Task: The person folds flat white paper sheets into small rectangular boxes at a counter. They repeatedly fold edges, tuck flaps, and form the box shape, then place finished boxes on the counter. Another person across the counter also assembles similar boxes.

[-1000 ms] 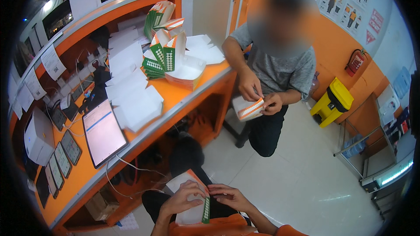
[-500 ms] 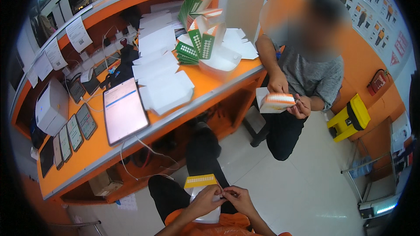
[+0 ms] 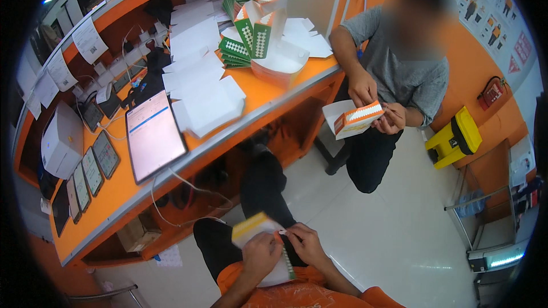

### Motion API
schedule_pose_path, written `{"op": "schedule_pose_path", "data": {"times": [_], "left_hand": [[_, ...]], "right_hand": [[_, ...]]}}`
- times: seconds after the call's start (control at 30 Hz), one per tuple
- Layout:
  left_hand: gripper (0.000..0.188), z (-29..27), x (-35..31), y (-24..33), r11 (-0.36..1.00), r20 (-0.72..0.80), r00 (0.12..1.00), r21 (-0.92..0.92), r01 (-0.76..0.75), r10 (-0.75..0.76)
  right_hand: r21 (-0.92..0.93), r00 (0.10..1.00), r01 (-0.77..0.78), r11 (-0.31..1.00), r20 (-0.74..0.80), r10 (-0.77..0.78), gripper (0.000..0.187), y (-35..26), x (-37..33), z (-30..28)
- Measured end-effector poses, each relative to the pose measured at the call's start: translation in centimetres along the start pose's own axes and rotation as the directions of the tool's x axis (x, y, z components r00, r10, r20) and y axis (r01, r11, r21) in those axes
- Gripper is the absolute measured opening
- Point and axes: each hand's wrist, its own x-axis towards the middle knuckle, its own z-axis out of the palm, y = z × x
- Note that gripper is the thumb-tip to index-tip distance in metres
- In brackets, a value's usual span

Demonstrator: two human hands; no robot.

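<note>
Low in front of me, over my lap, is a paper food carton (image 3: pixel 281 274) with a white inside, a yellow flap and a green-and-orange patterned side. My left hand (image 3: pixel 261 256) is closed on its near left part, covering some of it. The fingers of my right hand (image 3: pixel 307 244) pinch the carton's upper right edge, close to the left fingertips. The small fold between the fingertips is partly hidden. Across from me, a seated co-worker holds a similar orange-and-white carton (image 3: pixel 357 121) in both hands.
An orange counter (image 3: pixel 220 140) at the left bears flat white carton blanks (image 3: pixel 214 108), green-and-orange cartons (image 3: pixel 260 34), a tablet (image 3: pixel 154 137), several phones (image 3: pixel 91 168) and a white printer (image 3: pixel 61 142). A white cable (image 3: pixel 188 184) hangs off its edge. A yellow bin (image 3: pixel 456 137) stands at the right.
My carton has tilted, its yellow flap swinging left and up, and its patterned side now shows. My left hand moved slightly left. The co-worker's carton has turned and risen a little.
</note>
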Motion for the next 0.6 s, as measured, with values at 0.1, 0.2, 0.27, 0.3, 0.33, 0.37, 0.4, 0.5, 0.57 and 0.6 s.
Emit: {"op": "schedule_pose_path", "data": {"times": [0.1,0.2,0.27,0.3,0.33,0.37,0.4,0.5,0.57,0.6], "left_hand": [[0.012,-0.7,0.2,-0.6,0.974,0.006,0.998,-0.215,0.066,-0.067],[0.016,-0.5,-0.1,-1.0,0.903,0.152,0.982,-0.398,0.162,-0.109],[0.022,-0.4,-0.6,-1.2,0.865,0.237,0.97,-0.476,0.158,-0.047],[0.025,-0.4,-0.8,-1.3,0.839,0.281,0.96,-0.52,0.161,-0.01],[0.026,-0.4,-1.0,-1.4,0.838,0.293,0.956,-0.52,0.165,-0.006],[0.026,-0.4,-1.2,-1.5,0.833,0.316,0.949,-0.523,0.178,-0.005],[0.027,-0.4,-1.2,-1.6,0.838,0.327,0.945,-0.517,0.174,0.005],[0.02,-0.4,-1.4,-1.9,0.827,0.369,0.928,-0.502,0.254,-0.061],[0.018,-0.2,-1.6,-2.1,0.757,0.415,0.896,-0.531,0.38,-0.158],[0.018,-0.1,-1.7,-2.3,0.714,0.458,0.858,-0.518,0.471,-0.234]], "right_hand": [[-0.036,0.999,0.029,0.999,-0.027,-0.03,0.009,-0.9,0.0,-0.7],[-0.016,0.996,0.02,1.0,0.089,-0.019,0.009,-1.6,-0.7,-0.9],[-0.006,0.998,-0.004,1.0,0.068,0.005,0.009,-1.8,-1.1,-0.5],[-0.004,0.998,-0.016,1.0,0.057,0.016,0.008,-1.8,-1.2,-0.4],[-0.001,0.999,-0.026,1.0,0.037,0.026,0.008,-1.8,-1.2,-0.4],[-0.021,0.999,-0.035,0.999,0.038,0.036,0.008,-1.9,-1.4,-0.4],[-0.004,0.998,-0.03,1.0,0.062,0.03,0.008,-2.0,-1.4,-0.5],[0.008,0.997,-0.034,0.999,0.071,0.034,0.008,-2.4,-1.3,-0.9],[-0.032,0.995,-0.054,0.998,0.088,0.056,0.009,-2.6,-1.2,-1.4],[-0.029,0.992,-0.067,0.997,0.106,0.07,0.009,-2.7,-1.2,-1.6]]}}
